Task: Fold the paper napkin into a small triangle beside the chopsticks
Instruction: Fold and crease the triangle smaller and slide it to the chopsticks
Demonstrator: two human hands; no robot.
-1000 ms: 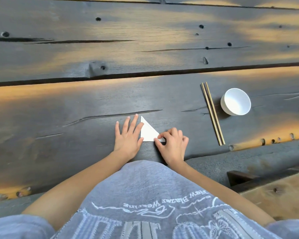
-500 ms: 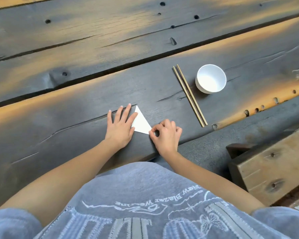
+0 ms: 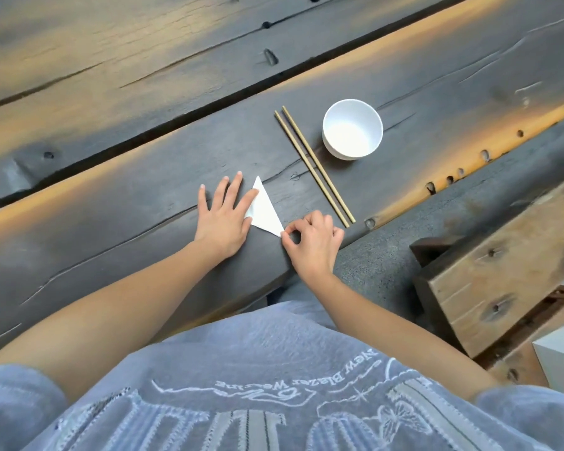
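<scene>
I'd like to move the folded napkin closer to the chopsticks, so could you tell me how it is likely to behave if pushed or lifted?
The napkin is thin folded paper, so it is probably very light and floppy. Pushed along the rough wooden table, it may crumple or unfold rather than slide.

dark plank table (image 3: 118,102), warm light streaks, wooden bench (image 3: 508,281)

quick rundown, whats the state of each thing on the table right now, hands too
napkin: folded into a triangle, lying flat on the table
left hand: open, fingers spread, pressing the napkin's left edge
right hand: fingers curled, pinching the napkin's near corner
chopsticks: lying side by side, to the right of the napkin, untouched
bowl: upright, looks empty, right of the chopsticks
table: dark weathered planks, cracked
</scene>
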